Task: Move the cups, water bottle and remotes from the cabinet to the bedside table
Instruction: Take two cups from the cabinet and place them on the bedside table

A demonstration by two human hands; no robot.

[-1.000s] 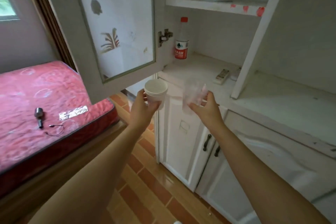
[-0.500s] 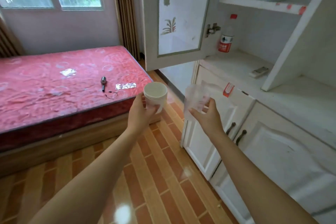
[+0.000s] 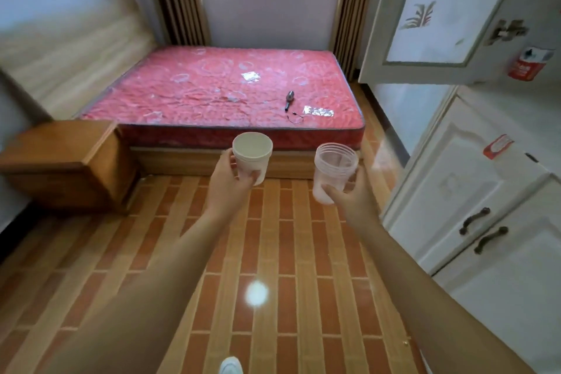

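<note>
A tiled bedroom floor [image 3: 273,252] is lying between the cabinet [image 3: 485,191] and the wooden bedside table [image 3: 60,158]. The left hand [image 3: 226,182] is gripping a white cup [image 3: 252,156], the right hand [image 3: 353,196] a clear cup [image 3: 334,173]. The carrying step is likely under way; next comes turning left to set both down.

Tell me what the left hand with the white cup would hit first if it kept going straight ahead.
Probably the bed: the left hand and its white cup point at its wooden side, with only floor between. Depth is uncertain. The bedside table sits off to the left.
</note>
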